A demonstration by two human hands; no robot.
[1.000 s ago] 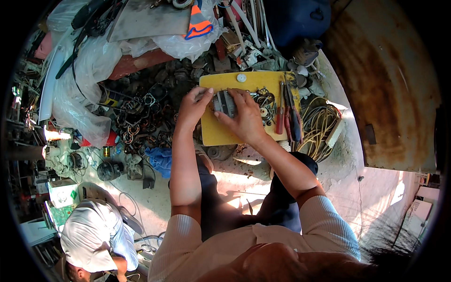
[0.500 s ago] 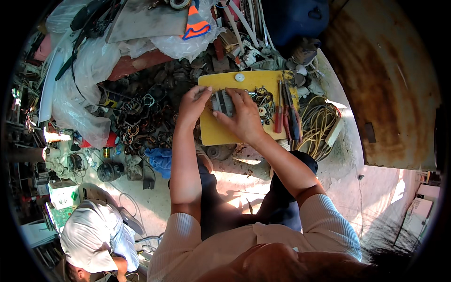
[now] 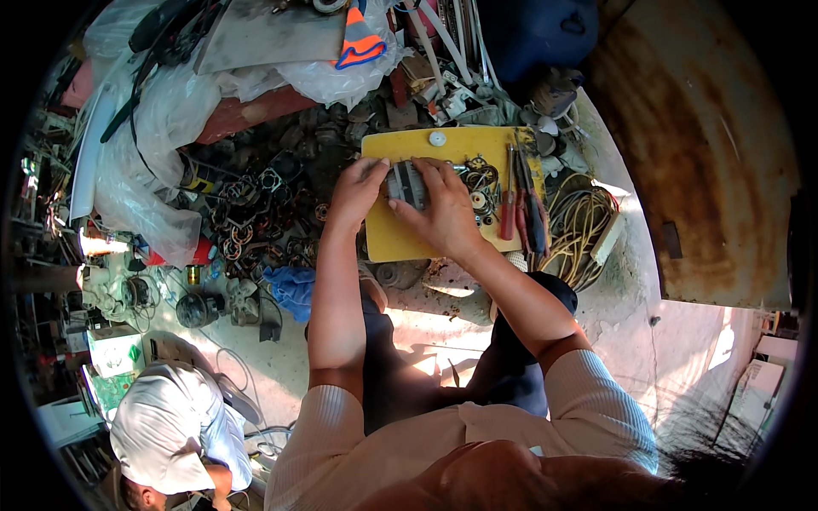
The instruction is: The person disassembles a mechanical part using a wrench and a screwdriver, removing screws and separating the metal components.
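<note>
A grey, slotted metal motor part [image 3: 406, 185] is held over a yellow board [image 3: 396, 238] in front of me. My right hand [image 3: 447, 209] wraps around it from the right, thumb on the near side and fingers over the far side. At the part's left end, the thumb and fingers of my left hand [image 3: 358, 192] are pinched together; exactly what they grip there is hidden. Right of my right hand lie small rings and metal pieces [image 3: 481, 175], then a red-handled screwdriver [image 3: 508, 213] and dark-handled pliers [image 3: 535, 226]. A white round piece [image 3: 437, 138] rests near the board's far edge.
Many loose coils and motor parts [image 3: 247, 213] pile up to the left. A bundle of yellowish cable [image 3: 584, 247] lies right of the board. Clear plastic sheeting [image 3: 149, 179] and a blue container [image 3: 537, 38] stand beyond. Another person [image 3: 175, 426] crouches at lower left.
Both hands, the motor part and the board appear slightly farther right in view. The grip looks the same.
</note>
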